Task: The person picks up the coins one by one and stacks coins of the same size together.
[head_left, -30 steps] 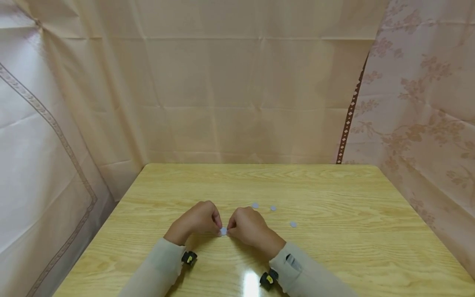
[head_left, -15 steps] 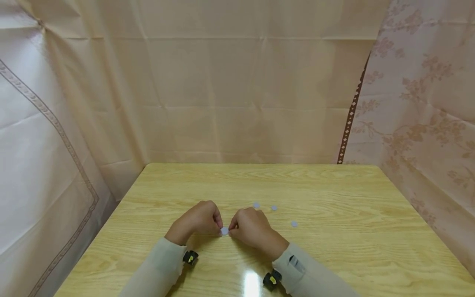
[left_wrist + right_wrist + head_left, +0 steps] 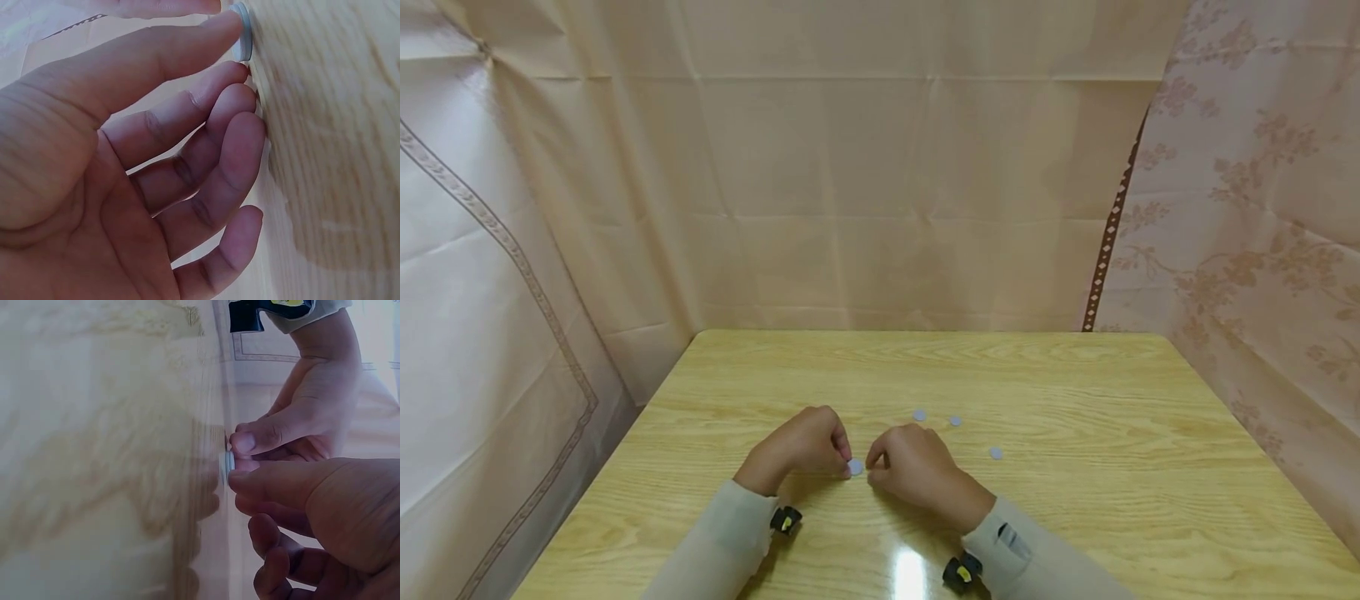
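Note:
A small pale round disc (image 3: pixel 855 467) lies flat on the wooden table between the two hands. Its rim shows layered bands in the left wrist view, and I cannot tell whether it is one disc or a stack. The left hand (image 3: pixel 808 442) pinches the disc's left edge; its thumb (image 3: pixel 212 37) touches the disc (image 3: pixel 245 34), and the other fingers bend loosely toward the tabletop. A narrow gap separates the right hand (image 3: pixel 921 467) from the disc's right side. Its thumb and forefinger are bent and apart, with nothing between them.
Three similar discs lie farther back and right: one disc (image 3: pixel 920 415), a second disc (image 3: pixel 956 421) and a third disc (image 3: pixel 996 453). The wooden table (image 3: pixel 1075 517) has cloth hangings (image 3: pixel 880 192) behind it and at both sides. A black wrist camera (image 3: pixel 961 573) sits by the right cuff.
The right hand has drawn back slightly to the right, its fingertips leaving the disc's edge and spreading a little. The left hand stays at the disc.

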`<state>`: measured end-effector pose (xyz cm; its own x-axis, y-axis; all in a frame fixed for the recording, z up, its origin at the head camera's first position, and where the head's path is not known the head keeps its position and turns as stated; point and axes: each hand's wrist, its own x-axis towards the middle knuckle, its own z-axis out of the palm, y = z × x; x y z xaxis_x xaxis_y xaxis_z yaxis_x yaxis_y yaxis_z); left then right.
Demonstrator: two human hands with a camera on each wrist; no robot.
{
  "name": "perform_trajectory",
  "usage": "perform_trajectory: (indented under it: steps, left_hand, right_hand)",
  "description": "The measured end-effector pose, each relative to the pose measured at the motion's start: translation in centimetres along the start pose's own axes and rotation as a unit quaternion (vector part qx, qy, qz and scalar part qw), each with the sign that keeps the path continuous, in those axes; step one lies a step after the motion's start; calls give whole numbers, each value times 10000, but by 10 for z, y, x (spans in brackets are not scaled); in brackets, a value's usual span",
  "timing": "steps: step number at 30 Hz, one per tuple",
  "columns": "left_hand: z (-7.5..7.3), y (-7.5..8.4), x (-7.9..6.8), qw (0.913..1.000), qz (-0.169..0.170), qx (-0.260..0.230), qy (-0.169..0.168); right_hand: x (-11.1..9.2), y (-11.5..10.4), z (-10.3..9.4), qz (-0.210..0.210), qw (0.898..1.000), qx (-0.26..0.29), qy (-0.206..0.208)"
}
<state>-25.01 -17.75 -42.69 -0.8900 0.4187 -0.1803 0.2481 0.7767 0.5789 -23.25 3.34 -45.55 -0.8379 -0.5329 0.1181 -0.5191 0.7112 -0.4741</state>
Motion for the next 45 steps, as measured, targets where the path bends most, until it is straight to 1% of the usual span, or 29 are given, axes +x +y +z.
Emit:
perform_trajectory:
  steps: [12,18,22,29,34,39,45]
  left_hand:
    - [0,1,0,9999,-82,8,-117]
    - [0,0,1,9998,-166,-16,-101]
    - [0,-1,1,9996,-232,-41,-123]
    - [1,-2,0,9999,-113,27,-96]
    - [1,-3,0,9999,-33,83,-89]
    - [2,-3,0,9999,-71,10,-113]
    - [1,-3,1,9999,-19,-28,-124]
  right_hand:
    - [-13,13,-8,44,9999,109,78]
    - [-20,22,-17,228,9989,398,57]
    - [-24,29,-21,316,9985,448,52]
    - [-30,38,-24,317,9983,485,49]
    - [-34,41,-27,408,9980,470,76]
    - [-37,43,-29,500,9977,445,84]
    - [-39,47,-30,530,9973,494,103]
